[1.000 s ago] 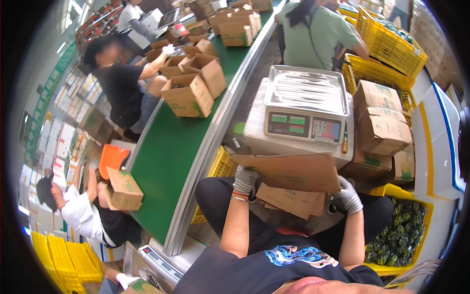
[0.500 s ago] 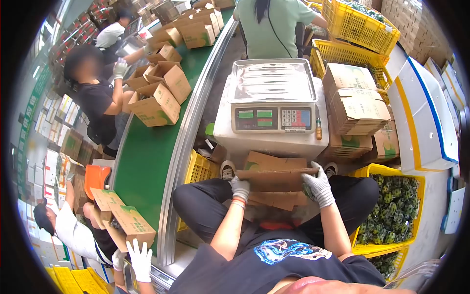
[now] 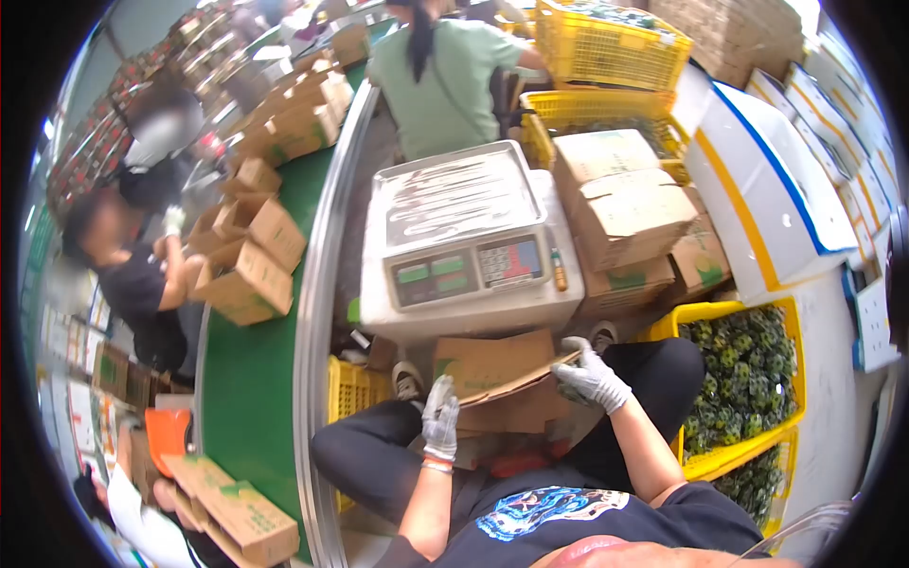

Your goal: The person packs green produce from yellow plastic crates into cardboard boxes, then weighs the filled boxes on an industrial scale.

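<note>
Below, seen from a head camera: two gloved hands on a flattened cardboard box (image 3: pixel 492 379) held over the lap, just in front of a white weighing scale (image 3: pixel 464 251). Left hand (image 3: pixel 440 417) resting with fingers extended, loosely curled on the box's near left edge. Right hand (image 3: pixel 589 377) with fingers closed around the box's right edge, pinching the flap. Box tilted, right side higher. More folded cartons (image 3: pixel 630 222) stacked right of the scale. Yellow crate (image 3: pixel 674 327) of dark green fruit at right. Green conveyor belt (image 3: pixel 246 379) at left, carrying open boxes (image 3: pixel 248 275), other people working alongside.
</note>
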Motion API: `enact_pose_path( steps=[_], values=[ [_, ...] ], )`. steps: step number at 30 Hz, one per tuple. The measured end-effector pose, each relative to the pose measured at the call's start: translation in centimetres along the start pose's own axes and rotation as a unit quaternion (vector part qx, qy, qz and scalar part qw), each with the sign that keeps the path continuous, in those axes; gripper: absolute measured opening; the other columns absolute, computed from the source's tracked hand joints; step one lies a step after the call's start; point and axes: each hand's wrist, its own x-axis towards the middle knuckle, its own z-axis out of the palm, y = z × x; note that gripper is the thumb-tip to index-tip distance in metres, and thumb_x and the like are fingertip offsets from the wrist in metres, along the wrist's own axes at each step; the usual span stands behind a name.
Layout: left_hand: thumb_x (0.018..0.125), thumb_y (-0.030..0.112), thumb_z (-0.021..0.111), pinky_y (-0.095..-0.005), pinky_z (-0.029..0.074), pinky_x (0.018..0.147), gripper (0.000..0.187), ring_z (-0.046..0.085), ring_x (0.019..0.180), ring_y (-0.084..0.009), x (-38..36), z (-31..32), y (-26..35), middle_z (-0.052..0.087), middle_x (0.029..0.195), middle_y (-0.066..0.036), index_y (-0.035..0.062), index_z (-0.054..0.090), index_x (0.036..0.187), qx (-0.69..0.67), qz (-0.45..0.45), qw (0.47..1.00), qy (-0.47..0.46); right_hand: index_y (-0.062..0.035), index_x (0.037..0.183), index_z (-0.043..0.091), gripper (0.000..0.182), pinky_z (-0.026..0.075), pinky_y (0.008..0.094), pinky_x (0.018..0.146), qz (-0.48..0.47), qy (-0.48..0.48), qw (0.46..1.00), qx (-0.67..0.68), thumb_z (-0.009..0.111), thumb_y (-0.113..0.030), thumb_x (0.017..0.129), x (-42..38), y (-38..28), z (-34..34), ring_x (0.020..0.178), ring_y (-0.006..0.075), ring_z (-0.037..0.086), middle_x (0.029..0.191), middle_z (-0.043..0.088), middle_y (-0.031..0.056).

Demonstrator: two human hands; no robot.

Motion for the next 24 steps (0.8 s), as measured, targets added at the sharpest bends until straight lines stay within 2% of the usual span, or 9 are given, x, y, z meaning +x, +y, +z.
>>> enact_pose_path(
  steps=[3, 8, 9, 12, 16, 19, 21, 23, 24],
  values=[
    [0.092, 0.007, 0.055, -0.0268, 0.039, 0.099, 0.042, 0.05, 0.118, -0.0173, 0.3, -1.7, 0.3, 0.051, 0.132, -0.012, -0.0018, 0.047, 0.131, 0.136, -0.084, 0.986, -0.048, 0.0007, 0.133, 0.03, 0.071, 0.052, 0.0315, 0.066, 0.101, -0.091, 0.991, -0.009, 0.071, -0.024, 0.079, -1.4, -4.0, -1.9, 0.076, 0.0177, 0.06, 0.096, 0.059, 0.0147],
    [0.084, 0.023, 0.07, -0.0273, 0.048, 0.086, 0.039, 0.062, 0.094, -0.0142, 1.8, -2.2, 3.8, 0.068, 0.104, -0.011, -0.0034, 0.063, 0.112, 0.372, -0.122, 0.916, -0.09, 0.0035, 0.133, 0.032, 0.075, 0.051, 0.0307, 0.072, 0.059, -0.05, 0.997, -0.004, 0.072, -0.019, 0.073, 0.2, -2.4, -1.1, 0.081, 0.018, 0.059, 0.095, 0.059, 0.0132],
    [0.08, 0.037, 0.071, -0.0304, 0.049, 0.085, 0.049, 0.066, 0.095, -0.0228, 2.3, -1.7, 4.7, 0.068, 0.101, -0.016, -0.0023, 0.065, 0.108, 0.455, -0.091, 0.882, -0.08, 0.0037, 0.133, 0.032, 0.076, 0.051, 0.0306, 0.074, 0.064, -0.036, 0.997, -0.002, 0.071, -0.019, 0.072, 0.4, -3.2, -0.6, 0.082, 0.0179, 0.059, 0.095, 0.059, 0.0129],
    [0.079, 0.049, 0.066, -0.0339, 0.05, 0.076, 0.046, 0.067, 0.087, -0.0262, 3.9, 0.1, 7.3, 0.069, 0.089, -0.015, 0.0078, 0.07, 0.099, 0.568, -0.075, 0.817, -0.072, 0.0017, 0.135, 0.03, 0.082, 0.05, 0.0302, 0.077, 0.08, -0.017, 0.993, -0.084, 0.071, -0.025, 0.069, 1.0, -3.7, 0.0, 0.083, 0.0198, 0.059, 0.095, 0.059, 0.0115],
    [0.085, 0.043, 0.057, -0.0454, 0.049, 0.056, 0.038, 0.063, 0.059, -0.0343, 5.2, 2.6, 8.2, 0.063, 0.063, -0.015, 0.0097, 0.065, 0.068, 0.799, 0.036, 0.599, -0.043, -0.0046, 0.141, 0.027, 0.087, 0.049, 0.0339, 0.085, 0.11, -0.072, 0.97, -0.205, 0.067, -0.03, 0.068, -1.4, -7.3, 0.9, 0.098, 0.0243, 0.06, 0.117, 0.054, 0.0156],
    [0.085, 0.037, 0.056, -0.0451, 0.05, 0.053, 0.033, 0.062, 0.055, -0.0323, 4.7, 4.2, 8.1, 0.062, 0.06, -0.015, 0.0112, 0.063, 0.065, 0.815, 0.109, 0.569, -0.009, -0.0083, 0.144, 0.023, 0.089, 0.038, 0.0402, 0.101, 0.062, -0.08, 0.943, -0.317, 0.062, -0.032, 0.067, -3.1, -8.4, 2.0, 0.121, 0.0345, 0.047, 0.139, 0.038, 0.0206],
    [0.083, 0.03, 0.053, -0.0454, 0.05, 0.053, 0.027, 0.064, 0.057, -0.0308, 4.8, 5.3, 7.1, 0.065, 0.062, -0.011, 0.0115, 0.066, 0.069, 0.824, 0.054, 0.563, -0.037, -0.0075, 0.144, 0.022, 0.091, 0.042, 0.0395, 0.098, 0.083, -0.053, 0.941, -0.322, 0.063, -0.032, 0.067, -2.4, -6.9, 2.3, 0.118, 0.0361, 0.05, 0.136, 0.039, 0.0243],
    [0.082, 0.029, 0.054, -0.0457, 0.052, 0.057, 0.025, 0.066, 0.062, -0.0311, 4.9, 6.8, 5.6, 0.066, 0.068, -0.012, 0.0114, 0.067, 0.069, 0.813, 0.041, 0.577, -0.057, -0.0067, 0.144, 0.02, 0.094, 0.046, 0.0387, 0.092, 0.013, -0.046, 0.987, -0.156, 0.065, -0.033, 0.066, 1.5, 1.4, 2.1, 0.111, 0.0386, 0.054, 0.13, 0.043, 0.0282],
    [0.08, 0.03, 0.056, -0.0448, 0.053, 0.06, 0.023, 0.066, 0.068, -0.0313, 5.3, 7.3, 4.9, 0.067, 0.074, -0.013, 0.0112, 0.067, 0.071, 0.815, 0.007, 0.574, -0.077, -0.0055, 0.141, 0.022, 0.094, 0.049, 0.0397, 0.086, 0.046, -0.009, 0.981, -0.187, 0.068, -0.034, 0.064, -0.8, -3.0, 1.6, 0.102, 0.0401, 0.058, 0.121, 0.05, 0.0297]
  ],
)
